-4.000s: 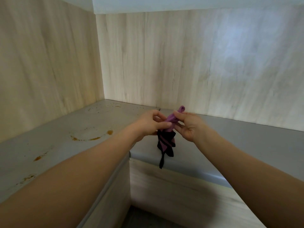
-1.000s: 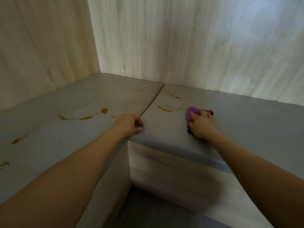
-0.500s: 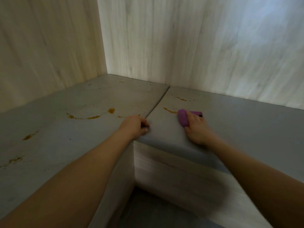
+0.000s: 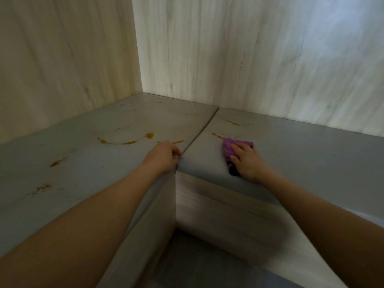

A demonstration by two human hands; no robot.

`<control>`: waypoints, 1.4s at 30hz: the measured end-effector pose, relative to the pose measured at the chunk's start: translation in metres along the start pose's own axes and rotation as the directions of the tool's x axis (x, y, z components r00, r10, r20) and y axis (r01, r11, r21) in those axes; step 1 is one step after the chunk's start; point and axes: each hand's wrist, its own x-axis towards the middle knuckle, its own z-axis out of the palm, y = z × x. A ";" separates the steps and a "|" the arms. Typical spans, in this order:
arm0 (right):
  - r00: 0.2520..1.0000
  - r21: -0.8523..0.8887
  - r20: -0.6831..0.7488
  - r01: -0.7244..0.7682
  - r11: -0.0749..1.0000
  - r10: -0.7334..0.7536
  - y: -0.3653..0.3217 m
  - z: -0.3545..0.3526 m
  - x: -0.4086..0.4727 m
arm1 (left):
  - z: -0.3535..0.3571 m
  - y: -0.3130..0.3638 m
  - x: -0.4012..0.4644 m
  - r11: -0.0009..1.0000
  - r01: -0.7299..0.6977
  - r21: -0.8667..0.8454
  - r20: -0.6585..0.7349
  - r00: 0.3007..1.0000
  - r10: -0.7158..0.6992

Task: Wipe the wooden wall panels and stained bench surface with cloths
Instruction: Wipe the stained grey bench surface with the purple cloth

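Fingers (image 4: 239, 146) flat on purple cloth (image 4: 228, 148), stained bench (image 4: 301, 154).

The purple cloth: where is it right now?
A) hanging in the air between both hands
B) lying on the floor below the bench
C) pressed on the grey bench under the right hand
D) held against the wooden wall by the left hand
C: the right hand lies on top of the cloth, holding it flat on the bench, while the left hand rests by the seam and holds nothing.
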 end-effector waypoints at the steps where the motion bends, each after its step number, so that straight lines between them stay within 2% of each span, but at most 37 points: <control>1: 1.000 -0.030 -0.016 -0.018 0.999 0.017 -0.011 0.003 0.003 | 0.000 -0.001 -0.001 1.000 0.002 0.013 0.010 1.000 -0.002; 3: 0.999 -0.024 -0.033 0.022 0.999 -0.023 -0.043 0.012 0.006 | 0.000 -0.001 -0.003 1.000 0.003 0.028 0.027 1.000 -0.004; 6: 0.981 0.054 -0.040 0.192 0.980 -0.190 -0.085 0.022 -0.002 | -0.003 0.001 -0.004 0.999 0.006 0.052 0.028 1.000 -0.008; 10: 0.941 0.055 0.014 0.338 0.940 -0.339 -0.076 0.014 -0.015 | -0.007 0.007 -0.001 0.998 0.018 0.066 0.064 0.998 -0.022; 13: 0.965 0.108 0.056 0.249 0.962 -0.256 -0.034 -0.004 -0.008 | -0.008 0.013 0.002 0.997 0.049 0.064 0.069 0.996 -0.053; 16: 0.997 0.017 0.066 0.044 0.999 -0.045 0.011 -0.013 0.011 | -0.003 0.028 0.007 0.998 0.053 0.047 0.096 0.994 -0.057; 18: 0.997 -0.051 0.042 -0.055 0.997 0.057 0.014 -0.008 0.016 | 0.004 0.043 0.013 0.999 0.038 0.027 0.100 0.994 -0.040; 21: 0.997 -0.033 0.023 0.068 0.997 -0.067 0.000 0.005 0.001 | 0.016 0.067 0.027 0.999 -0.025 0.038 0.090 0.996 0.021; 24: 0.976 0.011 0.021 0.218 0.976 -0.219 0.017 0.004 -0.018 | 0.031 0.089 0.042 0.994 -0.087 0.067 0.070 0.994 0.082; 26: 0.976 -0.003 0.046 0.211 0.977 -0.211 0.046 -0.001 -0.010 | 0.039 0.097 0.052 0.988 -0.128 0.090 0.074 0.990 0.122; 28: 0.990 -0.040 0.042 0.137 0.990 -0.135 0.083 -0.005 0.013 | 0.043 0.102 0.063 0.977 -0.150 0.151 0.101 0.986 0.136; 31: 0.997 -0.080 0.037 -0.066 0.995 0.069 0.121 -0.011 0.052 | 0.038 0.097 0.068 0.971 -0.158 0.178 0.169 0.977 0.128; 35: 0.972 -0.109 0.088 -0.208 0.972 0.218 0.127 -0.016 0.094 | 0.035 0.098 0.072 0.968 -0.153 0.200 0.203 0.973 0.112; 37: 0.976 -0.107 0.100 -0.185 0.977 0.195 0.116 -0.015 0.090 | 0.034 0.102 0.074 0.958 -0.165 0.232 0.234 0.966 0.110; 42: 0.989 -0.081 0.096 0.122 0.989 -0.114 0.104 -0.003 0.056 | 0.029 0.110 0.080 0.946 -0.172 0.276 0.291 0.953 0.089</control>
